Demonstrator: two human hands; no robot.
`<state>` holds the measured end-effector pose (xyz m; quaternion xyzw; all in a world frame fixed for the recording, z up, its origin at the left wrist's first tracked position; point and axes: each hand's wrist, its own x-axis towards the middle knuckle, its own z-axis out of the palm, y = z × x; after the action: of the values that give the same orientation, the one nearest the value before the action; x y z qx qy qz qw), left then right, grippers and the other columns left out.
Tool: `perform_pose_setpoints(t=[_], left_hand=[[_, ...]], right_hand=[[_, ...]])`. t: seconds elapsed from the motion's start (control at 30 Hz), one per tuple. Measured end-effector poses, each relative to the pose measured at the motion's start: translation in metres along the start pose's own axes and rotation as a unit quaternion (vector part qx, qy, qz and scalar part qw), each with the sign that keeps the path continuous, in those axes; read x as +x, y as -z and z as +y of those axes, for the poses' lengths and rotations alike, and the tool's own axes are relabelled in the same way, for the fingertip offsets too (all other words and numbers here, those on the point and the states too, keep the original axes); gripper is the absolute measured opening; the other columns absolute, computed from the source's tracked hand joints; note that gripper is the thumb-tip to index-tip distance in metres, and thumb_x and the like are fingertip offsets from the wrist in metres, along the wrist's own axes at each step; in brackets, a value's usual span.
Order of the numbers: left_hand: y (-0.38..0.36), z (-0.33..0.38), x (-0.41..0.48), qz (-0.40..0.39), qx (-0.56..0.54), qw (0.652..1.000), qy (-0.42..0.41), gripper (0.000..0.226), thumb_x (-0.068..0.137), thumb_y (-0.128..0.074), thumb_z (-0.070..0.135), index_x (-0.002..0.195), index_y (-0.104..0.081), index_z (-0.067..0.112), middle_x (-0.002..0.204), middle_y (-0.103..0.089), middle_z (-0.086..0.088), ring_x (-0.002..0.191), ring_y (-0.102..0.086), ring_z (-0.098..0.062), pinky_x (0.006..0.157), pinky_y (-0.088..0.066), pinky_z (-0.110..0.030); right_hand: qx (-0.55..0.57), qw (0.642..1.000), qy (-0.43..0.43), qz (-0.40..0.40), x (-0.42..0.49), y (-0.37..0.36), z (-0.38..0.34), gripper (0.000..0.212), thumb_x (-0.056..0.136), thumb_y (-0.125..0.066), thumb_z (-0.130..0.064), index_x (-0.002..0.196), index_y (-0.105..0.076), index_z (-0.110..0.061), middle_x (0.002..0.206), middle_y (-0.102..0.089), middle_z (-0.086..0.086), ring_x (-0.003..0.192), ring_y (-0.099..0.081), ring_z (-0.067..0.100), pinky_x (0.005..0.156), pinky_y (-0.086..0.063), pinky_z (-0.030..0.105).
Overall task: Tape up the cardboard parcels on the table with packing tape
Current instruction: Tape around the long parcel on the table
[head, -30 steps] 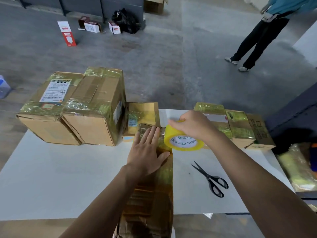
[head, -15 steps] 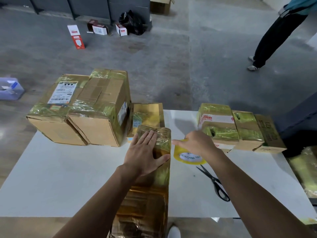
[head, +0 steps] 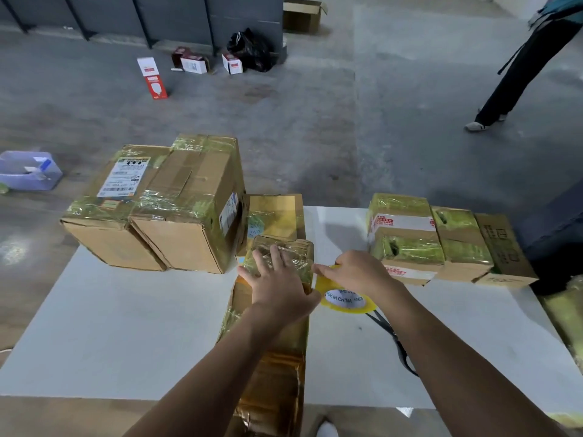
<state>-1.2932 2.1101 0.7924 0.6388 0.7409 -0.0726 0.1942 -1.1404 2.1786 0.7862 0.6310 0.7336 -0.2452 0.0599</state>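
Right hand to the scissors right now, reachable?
Probably, once free: the right hand grips the tape roll. The scissors lie close by its forearm, nothing on them.

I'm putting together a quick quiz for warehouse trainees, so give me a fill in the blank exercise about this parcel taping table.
The left hand presses the long parcel while the right hand grips a ____ tape roll.
The roll's print reads MADE IN ____.
The scissors lie on the ____ table.
At the table's right end stand ____ small parcels in a row.
Missing words: yellow; China; white; three.
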Motion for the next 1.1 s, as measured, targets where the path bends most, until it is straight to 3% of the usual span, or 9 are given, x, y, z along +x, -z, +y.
perform_pose_setpoints(t=[0.13, 0.27, 0.43, 0.6, 0.73, 0.8, 0.87, 0.97, 1.1], left_hand=[[0.0, -0.015, -0.007, 0.012, -0.059, 0.998, -0.018, 0.093, 0.088, -0.044, 0.063, 0.156, -0.004, 0.015, 0.164, 0.007, -0.005, 0.149, 0.011, -0.039, 0.11, 0.0, -0.071], [-0.003, -0.028, -0.006, 0.02, -0.184, 0.982, -0.023, 0.088, 0.087, -0.044, 0.059, 0.156, -0.012, 0.014, 0.165, -0.002, 0.0, 0.15, 0.005, -0.033, 0.113, -0.006, -0.069], [-0.015, -0.053, -0.008, 0.094, -0.319, 0.943, -0.027, 0.081, 0.072, -0.035, 0.067, 0.142, -0.04, 0.024, 0.149, -0.039, 0.007, 0.14, -0.03, -0.025, 0.108, -0.025, -0.069], [-0.031, -0.075, -0.013, 0.086, -0.482, 0.871, -0.042, 0.069, 0.078, -0.042, 0.058, 0.143, -0.043, 0.036, 0.14, -0.053, 0.01, 0.127, -0.049, -0.015, 0.108, -0.04, -0.046], [-0.039, -0.087, -0.016, 0.042, -0.548, 0.835, -0.038, 0.06, 0.084, -0.044, 0.049, 0.144, -0.042, 0.043, 0.133, -0.057, 0.018, 0.123, -0.052, -0.006, 0.106, -0.043, -0.034], [-0.036, -0.097, -0.012, 0.023, -0.547, 0.836, -0.042, 0.054, 0.088, -0.045, 0.043, 0.142, -0.045, 0.042, 0.126, -0.059, 0.022, 0.119, -0.055, -0.004, 0.103, -0.045, -0.03], [-0.033, -0.101, -0.008, 0.016, -0.526, 0.849, -0.05, 0.057, 0.088, -0.04, 0.037, 0.145, -0.041, 0.039, 0.129, -0.058, 0.016, 0.123, -0.053, -0.009, 0.105, -0.043, -0.031], [-0.03, -0.095, -0.006, 0.052, -0.451, 0.887, -0.088, 0.071, 0.086, -0.034, 0.022, 0.154, -0.02, 0.034, 0.151, -0.038, 0.002, 0.139, -0.036, -0.017, 0.114, -0.034, -0.036], [-0.045, -0.099, 0.0, 0.091, -0.419, 0.901, -0.071, 0.065, 0.097, -0.049, 0.017, 0.154, -0.023, 0.037, 0.146, -0.039, 0.006, 0.127, -0.044, -0.012, 0.095, -0.035, -0.019]], right_hand=[[0.043, 0.999, 0.032, 0.004, -0.004, 0.013, -0.005, 0.065, 0.084, -0.055, -0.069, 0.057, -0.028, -0.017, 0.051, -0.02, -0.002, 0.045, -0.024, 0.016, 0.05, -0.018, 0.03], [0.041, 0.997, 0.059, 0.025, -0.005, 0.034, -0.019, 0.059, 0.085, -0.061, -0.056, 0.056, -0.028, -0.016, 0.049, -0.025, -0.002, 0.047, -0.029, 0.018, 0.05, -0.021, 0.031], [0.114, 0.987, 0.109, 0.034, -0.003, 0.053, -0.029, 0.052, 0.083, -0.067, -0.053, 0.063, -0.041, -0.013, 0.064, -0.03, 0.007, 0.058, -0.031, 0.017, 0.055, -0.02, 0.032], [0.145, 0.976, 0.154, 0.044, 0.0, 0.049, -0.052, 0.06, 0.084, -0.066, -0.054, 0.07, -0.056, 0.004, 0.065, -0.04, 0.008, 0.06, -0.041, 0.016, 0.058, -0.028, 0.032], [0.139, 0.973, 0.17, 0.073, 0.0, 0.037, -0.07, 0.05, 0.086, -0.065, -0.053, 0.073, -0.065, -0.004, 0.061, -0.046, 0.003, 0.059, -0.047, 0.013, 0.06, -0.033, 0.028], [0.137, 0.972, 0.179, 0.07, 0.001, 0.031, -0.077, 0.047, 0.089, -0.061, -0.051, 0.104, -0.073, -0.008, 0.095, -0.07, -0.001, 0.091, -0.063, 0.012, 0.075, -0.042, 0.026], [0.143, 0.968, 0.195, 0.062, 0.002, 0.028, -0.082, 0.045, 0.092, -0.06, -0.046, 0.117, -0.07, -0.011, 0.12, -0.068, -0.001, 0.114, -0.06, 0.014, 0.089, -0.044, 0.027], [0.174, 0.96, 0.22, 0.02, 0.006, 0.027, -0.089, 0.036, 0.095, -0.06, -0.036, 0.12, -0.07, -0.012, 0.123, -0.068, -0.001, 0.115, -0.059, 0.01, 0.094, -0.043, 0.024], [0.228, 0.954, 0.196, 0.017, 0.01, 0.012, -0.091, 0.035, 0.092, -0.064, -0.042, 0.117, -0.071, -0.017, 0.11, -0.068, -0.012, 0.106, -0.059, 0.002, 0.088, -0.042, 0.02]])
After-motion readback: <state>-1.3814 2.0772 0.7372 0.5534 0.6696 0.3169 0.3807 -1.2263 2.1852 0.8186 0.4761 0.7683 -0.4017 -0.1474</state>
